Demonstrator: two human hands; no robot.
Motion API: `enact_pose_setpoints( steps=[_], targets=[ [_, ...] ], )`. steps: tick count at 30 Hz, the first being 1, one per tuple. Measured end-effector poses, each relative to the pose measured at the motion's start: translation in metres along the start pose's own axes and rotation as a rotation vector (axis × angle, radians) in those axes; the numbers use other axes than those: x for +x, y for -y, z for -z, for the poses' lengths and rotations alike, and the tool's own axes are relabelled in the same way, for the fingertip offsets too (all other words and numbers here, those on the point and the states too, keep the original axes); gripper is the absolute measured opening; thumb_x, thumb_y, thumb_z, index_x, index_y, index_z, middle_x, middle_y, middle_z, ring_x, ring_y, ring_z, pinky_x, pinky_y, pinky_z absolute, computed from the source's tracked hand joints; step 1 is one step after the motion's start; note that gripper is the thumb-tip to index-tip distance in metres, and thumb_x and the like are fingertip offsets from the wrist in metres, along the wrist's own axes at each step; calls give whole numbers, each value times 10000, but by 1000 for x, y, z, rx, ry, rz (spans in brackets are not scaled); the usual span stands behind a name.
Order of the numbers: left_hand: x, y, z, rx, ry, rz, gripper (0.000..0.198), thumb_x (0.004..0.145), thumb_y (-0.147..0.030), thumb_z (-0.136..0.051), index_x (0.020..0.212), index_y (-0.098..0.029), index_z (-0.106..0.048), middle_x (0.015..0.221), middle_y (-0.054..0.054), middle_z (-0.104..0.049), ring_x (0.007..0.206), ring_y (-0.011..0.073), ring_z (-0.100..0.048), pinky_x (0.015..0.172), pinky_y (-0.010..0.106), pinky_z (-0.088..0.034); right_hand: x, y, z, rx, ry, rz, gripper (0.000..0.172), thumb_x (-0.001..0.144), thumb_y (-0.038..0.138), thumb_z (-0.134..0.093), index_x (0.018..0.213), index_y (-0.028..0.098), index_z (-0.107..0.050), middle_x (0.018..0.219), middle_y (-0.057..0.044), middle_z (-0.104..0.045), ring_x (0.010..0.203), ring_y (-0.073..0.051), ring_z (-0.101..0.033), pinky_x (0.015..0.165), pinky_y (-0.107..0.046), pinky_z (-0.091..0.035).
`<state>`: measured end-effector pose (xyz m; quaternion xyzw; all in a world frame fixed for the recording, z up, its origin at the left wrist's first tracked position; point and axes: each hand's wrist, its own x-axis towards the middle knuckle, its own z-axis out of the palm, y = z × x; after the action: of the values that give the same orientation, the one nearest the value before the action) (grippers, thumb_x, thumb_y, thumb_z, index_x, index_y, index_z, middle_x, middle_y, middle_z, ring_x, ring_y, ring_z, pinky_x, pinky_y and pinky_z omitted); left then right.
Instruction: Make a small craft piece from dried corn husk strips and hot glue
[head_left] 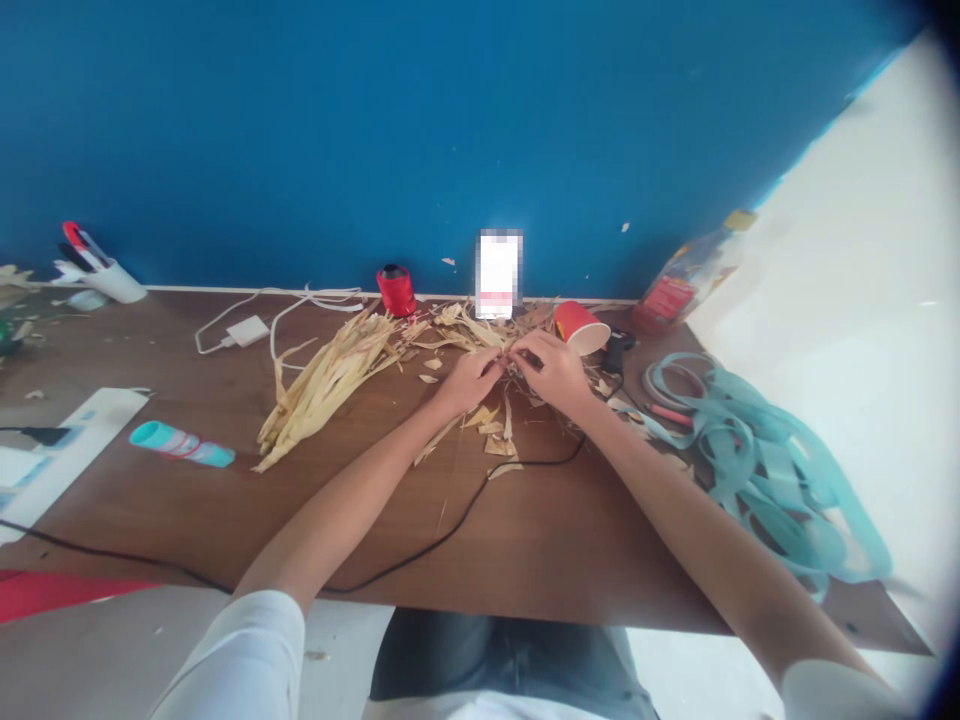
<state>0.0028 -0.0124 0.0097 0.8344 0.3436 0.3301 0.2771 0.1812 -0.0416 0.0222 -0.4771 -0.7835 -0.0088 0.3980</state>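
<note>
A red paper cup (pixel 582 328) lies on its side near tangled teal ribbon (pixel 757 470).

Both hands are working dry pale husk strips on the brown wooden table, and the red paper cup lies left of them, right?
No: the head view shows the red paper cup right of the left hand and right hand, not left of them. Both are working dry pale husk strips on the brown wooden table.
</note>
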Motion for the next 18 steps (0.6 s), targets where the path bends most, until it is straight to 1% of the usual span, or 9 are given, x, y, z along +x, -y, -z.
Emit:
enact_pose_setpoints(
  steps=[5, 9, 12, 18],
  targets=[
    [0, -1, 0, -4, 2, 32, 230, 941, -333, -396, 793, -181, -486, 670, -2, -519, 639, 140, -492, 624, 257, -329, 0, 1, 0, -4, -13, 5, 125, 885, 223, -528, 876, 220, -653, 873, -52, -665, 836, -196, -614, 703, -286, -467],
    [-2, -2, 0, -38, 6, 90, 213, 943, -380, -388, 933, -188, -480, 627, -23, -491, 588, 138, -470, 606, 259, -324, 0, 1, 0, -1, -15, -7, 113, 875, 223, -544, 881, 222, -657, 888, -52, -669, 841, -197, -617, 680, -281, -460],
    [-3, -3, 0, -65, -4, 109, 242, 937, -408, -397, 1021, -190, -460, 665, -15, -514, 621, 149, -488, 636, 266, -348, 0, 1, 0, 8, -17, -7, 114, 870, 217, -547, 883, 222, -660, 895, -52, -672, 847, -197, -618, 682, -284, -460],
    [-4, -4, 0, -110, -19, 138, 311, 933, -449, -389, 1093, -184, -420, 710, 1, -532, 693, 171, -519, 733, 302, -397, 1, 1, 0, 13, -12, 0, 125, 875, 223, -542, 881, 224, -667, 881, -51, -673, 854, -196, -619, 696, -285, -466]
  ],
)
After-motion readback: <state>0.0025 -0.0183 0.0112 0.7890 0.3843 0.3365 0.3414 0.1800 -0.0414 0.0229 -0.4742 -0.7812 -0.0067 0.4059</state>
